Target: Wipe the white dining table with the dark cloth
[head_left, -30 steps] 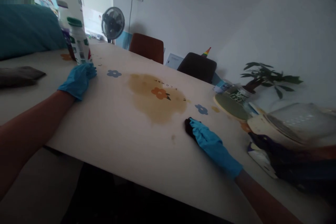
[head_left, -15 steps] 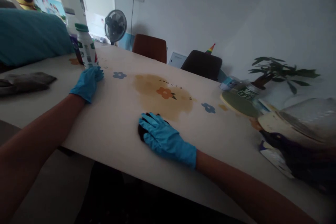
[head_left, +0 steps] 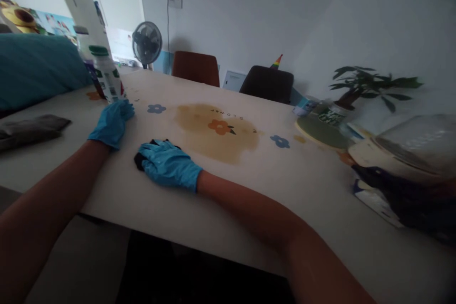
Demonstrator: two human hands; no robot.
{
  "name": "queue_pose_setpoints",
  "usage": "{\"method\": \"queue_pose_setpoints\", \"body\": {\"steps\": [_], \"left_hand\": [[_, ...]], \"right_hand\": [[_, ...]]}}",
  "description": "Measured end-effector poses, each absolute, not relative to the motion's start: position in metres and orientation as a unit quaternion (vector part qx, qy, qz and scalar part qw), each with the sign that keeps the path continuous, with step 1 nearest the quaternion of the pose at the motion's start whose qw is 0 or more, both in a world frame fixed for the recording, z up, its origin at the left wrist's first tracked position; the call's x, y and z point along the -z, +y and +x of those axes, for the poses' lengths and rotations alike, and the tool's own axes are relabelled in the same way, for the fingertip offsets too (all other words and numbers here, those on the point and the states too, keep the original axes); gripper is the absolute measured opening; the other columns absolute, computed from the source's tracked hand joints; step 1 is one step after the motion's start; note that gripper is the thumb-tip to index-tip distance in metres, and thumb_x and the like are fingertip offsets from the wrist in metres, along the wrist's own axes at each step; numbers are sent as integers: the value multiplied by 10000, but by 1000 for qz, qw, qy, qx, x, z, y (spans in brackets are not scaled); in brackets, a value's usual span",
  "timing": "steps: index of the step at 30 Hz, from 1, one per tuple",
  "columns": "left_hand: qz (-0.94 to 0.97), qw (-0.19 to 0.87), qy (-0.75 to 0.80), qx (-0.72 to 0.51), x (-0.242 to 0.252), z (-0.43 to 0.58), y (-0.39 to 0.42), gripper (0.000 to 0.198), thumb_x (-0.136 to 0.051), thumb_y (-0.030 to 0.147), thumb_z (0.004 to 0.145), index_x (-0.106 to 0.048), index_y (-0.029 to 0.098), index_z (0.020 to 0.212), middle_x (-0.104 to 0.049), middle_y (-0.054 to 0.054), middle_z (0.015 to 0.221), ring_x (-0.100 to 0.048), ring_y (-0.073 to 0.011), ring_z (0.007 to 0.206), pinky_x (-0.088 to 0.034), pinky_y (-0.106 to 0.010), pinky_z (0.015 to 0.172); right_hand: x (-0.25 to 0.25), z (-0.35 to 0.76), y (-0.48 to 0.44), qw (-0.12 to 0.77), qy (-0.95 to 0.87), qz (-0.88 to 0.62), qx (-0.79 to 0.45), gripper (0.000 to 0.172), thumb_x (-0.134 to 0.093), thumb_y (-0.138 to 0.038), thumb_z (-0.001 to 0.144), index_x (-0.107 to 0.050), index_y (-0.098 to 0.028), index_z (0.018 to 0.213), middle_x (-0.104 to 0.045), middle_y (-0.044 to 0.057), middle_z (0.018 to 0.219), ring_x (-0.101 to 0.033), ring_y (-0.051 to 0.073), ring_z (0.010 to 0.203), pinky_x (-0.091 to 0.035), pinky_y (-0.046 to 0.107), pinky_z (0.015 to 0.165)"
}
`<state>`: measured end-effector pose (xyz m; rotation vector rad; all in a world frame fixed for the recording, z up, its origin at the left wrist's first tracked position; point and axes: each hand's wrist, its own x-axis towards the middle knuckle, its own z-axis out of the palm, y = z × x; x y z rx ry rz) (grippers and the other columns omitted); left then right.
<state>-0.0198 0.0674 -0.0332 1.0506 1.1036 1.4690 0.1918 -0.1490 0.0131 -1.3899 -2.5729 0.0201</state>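
Note:
Both my hands wear blue gloves. My right hand (head_left: pixel 167 169) presses flat on a small dark cloth (head_left: pixel 139 160) on the cream table (head_left: pixel 221 190), left of a large brown stain (head_left: pixel 217 133) around an orange flower print. Only the cloth's edges show past the fingers. My left hand (head_left: pixel 111 122) rests on the table with curled fingers, just in front of a white bottle with a green cap (head_left: pixel 107 76). It holds nothing.
A grey cloth (head_left: pixel 30 127) lies at the far left. A potted plant (head_left: pixel 370 88), a green round lid (head_left: pixel 322 134), a clear-lidded appliance (head_left: pixel 409 149) and dark items crowd the right end. Two chairs (head_left: pixel 267 84) and a fan (head_left: pixel 147 43) stand behind.
My right hand has slid the dark cloth leftward across the table, from right of the stain to its left. My left hand stays by the bottle.

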Motion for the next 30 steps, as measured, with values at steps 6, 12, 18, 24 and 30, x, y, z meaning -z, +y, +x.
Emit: {"method": "queue_pose_setpoints", "body": {"steps": [6, 12, 18, 24, 30], "left_hand": [[350, 489, 430, -674, 31, -2, 70, 104, -717, 238, 1165, -777, 181, 1102, -858, -84, 1072, -823, -229, 1291, -589, -516, 1400], [343, 489, 427, -679, 34, -5, 76, 128, -686, 200, 1176, -777, 170, 1091, -834, -91, 1042, -816, -220, 1211, -585, -510, 1394], [345, 495, 428, -672, 34, -6, 78, 140, -672, 196, 1181, -779, 176, 1093, -826, -85, 1033, -820, -219, 1210, -592, -496, 1384], [347, 504, 423, -668, 35, -5, 79, 85, -713, 218, 1157, -786, 180, 1133, -845, -94, 1068, -821, -241, 1293, -603, -499, 1372], [341, 511, 409, -675, 39, -4, 81, 79, -723, 222, 1157, -784, 186, 1122, -862, -113, 1146, -822, -244, 1296, -590, -514, 1385]], "right_hand": [[10, 266, -211, 178, -881, -425, -103, 445, -671, -401, 1247, -765, -238, 1650, -768, 115, 1723, -684, 365, 1648, -454, 622, 1499], [34, 383, -305, 162, -878, -436, -116, 683, -573, -442, 1269, -562, -227, 1917, -566, 143, 1911, -493, 417, 1809, -419, 717, 1488], [58, 469, -373, 186, -839, -508, -55, 814, -580, -415, 1257, -284, -491, 2012, -413, 2, 2001, -452, 426, 1813, -545, 730, 1396], [46, 448, -339, 125, -854, -500, -67, 789, -567, -489, 1285, -293, -392, 2018, -404, 83, 1999, -442, 457, 1812, -515, 745, 1409], [20, 351, -245, 100, -886, -437, -123, 870, -516, -738, 1275, -494, -195, 1955, -465, 178, 1963, -427, 481, 1831, -349, 735, 1511]]}}
